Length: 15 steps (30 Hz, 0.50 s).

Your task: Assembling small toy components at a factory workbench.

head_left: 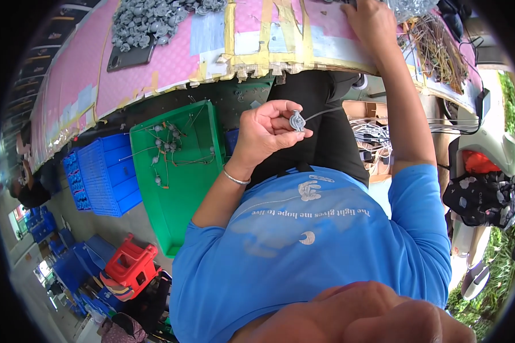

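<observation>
My left hand (266, 127) is raised in front of my lap. Its thumb and index finger pinch a small grey round plastic part (297, 121), from which a grey cable (323, 112) runs to the right. My right arm reaches forward to the pink-covered table (171, 66), where my right hand (373, 20) rests near the far edge of the view. Its fingertips are partly cut off there, so whatever they touch is hidden. On the table, far left, lies a heap of similar grey parts (146, 23).
A black phone-like slab (130, 56) lies beside the heap. Thin brown wires (438, 48) are bundled at the table's right. Left of me stand a green tray (177, 211) holding several wired parts, blue crates (111, 171) and a red plastic stool (130, 266). A cardboard box (360, 108) of white cables is right.
</observation>
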Each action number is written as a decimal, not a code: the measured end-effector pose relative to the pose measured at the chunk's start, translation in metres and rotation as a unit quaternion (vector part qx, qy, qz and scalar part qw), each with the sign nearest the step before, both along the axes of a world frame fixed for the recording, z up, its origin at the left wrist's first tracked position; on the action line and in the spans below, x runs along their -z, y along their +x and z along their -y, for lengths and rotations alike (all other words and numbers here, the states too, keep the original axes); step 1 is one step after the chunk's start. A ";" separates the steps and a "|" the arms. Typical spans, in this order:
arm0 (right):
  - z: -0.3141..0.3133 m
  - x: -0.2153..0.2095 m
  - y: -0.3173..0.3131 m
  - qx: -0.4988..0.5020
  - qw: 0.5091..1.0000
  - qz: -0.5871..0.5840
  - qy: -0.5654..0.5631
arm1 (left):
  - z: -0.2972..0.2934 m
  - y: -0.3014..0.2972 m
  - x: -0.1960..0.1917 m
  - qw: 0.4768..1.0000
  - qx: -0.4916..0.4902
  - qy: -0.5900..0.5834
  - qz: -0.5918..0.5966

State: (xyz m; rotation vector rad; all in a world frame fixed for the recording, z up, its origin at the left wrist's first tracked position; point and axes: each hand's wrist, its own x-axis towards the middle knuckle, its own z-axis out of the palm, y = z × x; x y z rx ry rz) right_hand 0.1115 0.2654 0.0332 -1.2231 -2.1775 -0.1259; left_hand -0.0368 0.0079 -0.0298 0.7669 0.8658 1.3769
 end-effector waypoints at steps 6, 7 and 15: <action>0.023 0.007 -0.005 -0.083 0.954 -0.176 -0.227 | 0.010 -0.005 0.002 1.000 -0.012 0.006 -0.014; 0.026 0.014 -0.004 -0.118 0.934 -0.197 -0.274 | 0.012 -0.005 0.000 1.000 -0.017 0.004 -0.020; 0.029 0.012 0.017 -0.147 0.985 0.027 -0.084 | 0.019 -0.001 -0.013 0.997 -0.029 0.039 -0.054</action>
